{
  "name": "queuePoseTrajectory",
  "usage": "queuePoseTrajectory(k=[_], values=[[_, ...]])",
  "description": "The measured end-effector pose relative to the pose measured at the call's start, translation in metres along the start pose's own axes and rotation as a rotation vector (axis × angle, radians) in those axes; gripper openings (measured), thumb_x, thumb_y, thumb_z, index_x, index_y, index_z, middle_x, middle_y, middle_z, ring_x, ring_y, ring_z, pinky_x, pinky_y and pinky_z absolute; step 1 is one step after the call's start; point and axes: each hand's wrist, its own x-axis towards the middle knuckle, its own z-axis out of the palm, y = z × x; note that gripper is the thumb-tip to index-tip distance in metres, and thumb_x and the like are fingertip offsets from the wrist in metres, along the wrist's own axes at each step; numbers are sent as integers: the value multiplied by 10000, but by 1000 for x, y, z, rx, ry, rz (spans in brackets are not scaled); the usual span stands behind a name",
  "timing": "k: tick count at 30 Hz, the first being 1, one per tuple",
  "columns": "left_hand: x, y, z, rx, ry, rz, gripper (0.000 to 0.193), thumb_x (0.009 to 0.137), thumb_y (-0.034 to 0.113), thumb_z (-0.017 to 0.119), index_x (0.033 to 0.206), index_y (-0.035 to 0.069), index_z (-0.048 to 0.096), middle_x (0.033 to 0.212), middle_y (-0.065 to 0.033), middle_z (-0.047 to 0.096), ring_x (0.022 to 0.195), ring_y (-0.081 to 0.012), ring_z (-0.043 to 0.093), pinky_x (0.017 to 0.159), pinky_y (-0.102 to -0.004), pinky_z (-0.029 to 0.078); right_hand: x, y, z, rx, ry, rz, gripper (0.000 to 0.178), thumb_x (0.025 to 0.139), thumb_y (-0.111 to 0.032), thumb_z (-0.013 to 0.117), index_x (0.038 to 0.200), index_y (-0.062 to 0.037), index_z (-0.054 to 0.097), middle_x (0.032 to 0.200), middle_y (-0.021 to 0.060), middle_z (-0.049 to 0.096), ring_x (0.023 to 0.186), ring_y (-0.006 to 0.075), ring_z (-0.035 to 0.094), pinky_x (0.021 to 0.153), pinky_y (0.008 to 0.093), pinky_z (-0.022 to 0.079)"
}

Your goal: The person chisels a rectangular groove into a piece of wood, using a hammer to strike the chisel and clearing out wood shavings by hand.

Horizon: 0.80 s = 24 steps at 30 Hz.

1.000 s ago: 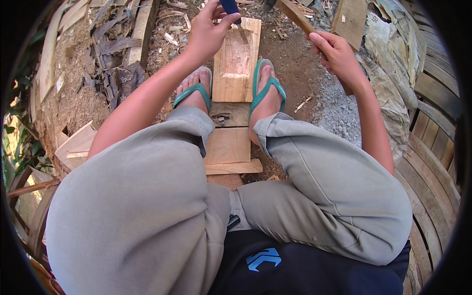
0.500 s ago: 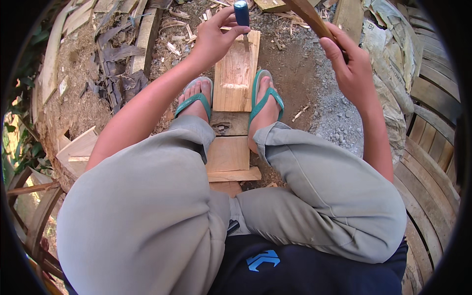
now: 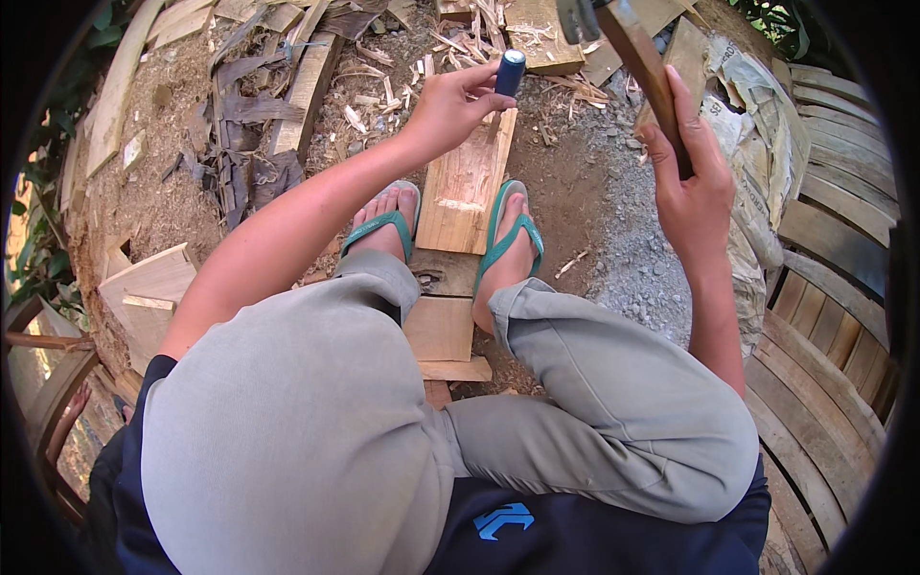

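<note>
My left hand (image 3: 455, 110) is closed around a chisel (image 3: 511, 73) with a blue handle, held upright over the far part of a wooden block (image 3: 455, 230). Most of the blade is hidden by my fingers. The block has a shallow, rough-cut recess in its upper face. It lies between my two feet in green flip-flops (image 3: 498, 249). My right hand (image 3: 695, 187) grips the brown wooden handle of a hammer (image 3: 640, 72), raised to the right of the chisel. Its dark metal head shows at the top edge, apart from the chisel.
Beneath and nearer than the block lie more boards (image 3: 439, 331). Wood chips (image 3: 470, 48) and offcuts litter the ground ahead. Grey gravel (image 3: 637, 278) and a crumpled sack (image 3: 757, 125) are at the right, beside curved-looking slats (image 3: 824, 364). Dark torn strips (image 3: 240, 134) lie at left.
The view has shifted, so the scene sits lower in the picture. The hammer's metal head has come into sight at the top. Both hands keep their grips.
</note>
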Motion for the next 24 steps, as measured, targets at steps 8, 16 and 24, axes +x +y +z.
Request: queuePoseTrajectory(k=[8, 16, 24], values=[[4, -2, 3, 42, -28, 6, 480, 893, 157, 768, 1361, 152, 662, 1048, -87, 777, 910, -150, 732, 822, -322, 575, -10, 8, 7, 19, -319, 160, 616, 926, -219, 727, 1490, -362, 522, 1064, 154, 742, 814, 257, 733, 747, 366, 551], [12, -5, 12, 44, -35, 13, 497, 881, 175, 782, 1362, 151, 659, 1060, -99, 777, 907, -167, 735, 823, -335, 578, -11, 3, 4, 7, -356, 246, 614, 932, -137, 715, 1494, -310, 539, 1052, 164, 750, 792, 128, 661, 775, 339, 551], [15, -12, 9, 30, -29, 12, 509, 912, 220, 761, 1391, 105, 631, 1088, -96, 770, 982, -155, 732, 854, -322, 569, -4, -2, 9, 140, -91, 307, 622, 934, -80, 669, 1504, -287, 530, 1076, 142, 756, 785, 91, 593, 759, 320, 533]])
